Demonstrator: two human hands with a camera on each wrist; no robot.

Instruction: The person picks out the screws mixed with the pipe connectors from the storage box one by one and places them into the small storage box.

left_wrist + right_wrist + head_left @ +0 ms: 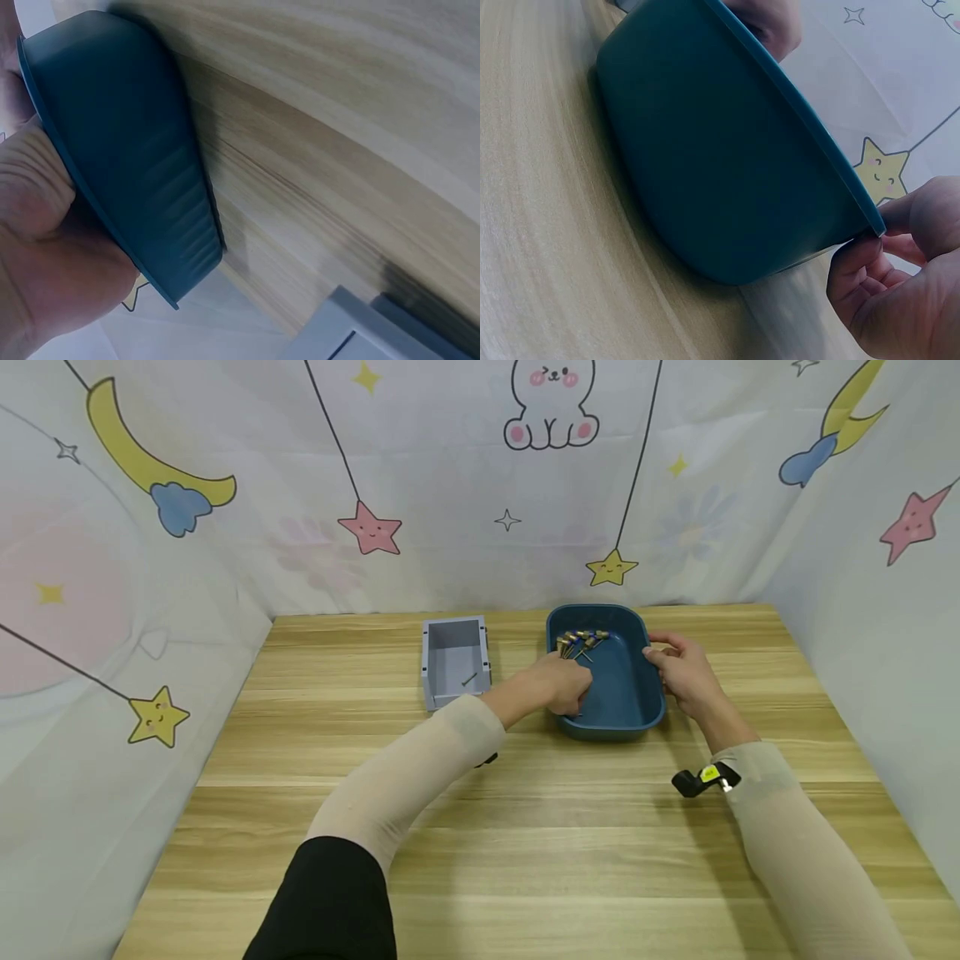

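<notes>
A dark blue plastic basin [618,689] stands on the table. At its far left end lie several small brass-coloured metal pieces [581,639] with thin shanks and some blue parts. My left hand [558,683] reaches over the left rim into the basin, knuckles bent; its fingertips are hidden, and I cannot tell whether they hold a piece. My right hand [686,675] pinches the right rim between thumb and fingers, as the right wrist view also shows, with the thumb [922,214] over the edge. Left of the basin sits a grey box [455,664] with one screw [469,679] inside.
The wood-grain table [525,860] carries both containers near its back edge. A white cloth [450,468] printed with stars and moons hangs behind and at the sides. A black wrist camera [707,778] is strapped to the right forearm. The left forearm crosses in front of the grey box.
</notes>
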